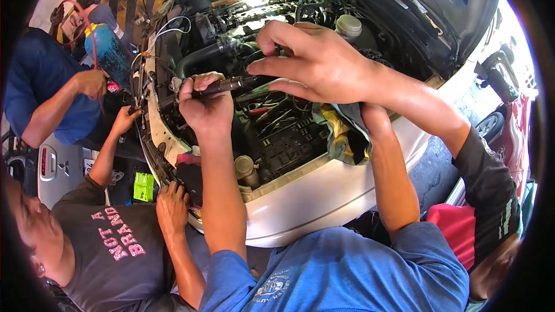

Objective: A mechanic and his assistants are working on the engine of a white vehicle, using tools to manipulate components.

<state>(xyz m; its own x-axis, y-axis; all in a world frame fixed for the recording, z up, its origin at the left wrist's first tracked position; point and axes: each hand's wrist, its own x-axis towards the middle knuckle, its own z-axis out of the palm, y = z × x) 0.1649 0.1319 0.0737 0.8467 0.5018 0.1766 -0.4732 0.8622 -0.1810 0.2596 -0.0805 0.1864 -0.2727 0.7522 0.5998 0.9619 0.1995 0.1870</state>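
My left hand (205, 107), below the engine bay's middle, has its fingers closed round a dark cylindrical metal tool (230, 85) held sideways. A co-worker's hand (306, 63), from a dark sleeve at the right, hovers with curled fingers around the tool's right end; I cannot tell whether it touches it. My right hand (374, 117) is mostly hidden behind that person's forearm, beside a grey and yellow cloth (338, 136) on the fender; its fingers do not show. Loose tools (272, 117) lie in the engine bay under the hands.
A raised hood (439, 17) spans the top right of the white car (312, 205). A person in dark grey (98, 242) works at lower left; another in blue (34, 81) is beside a blue cylinder (110, 52). A green box (143, 186) sits low left.
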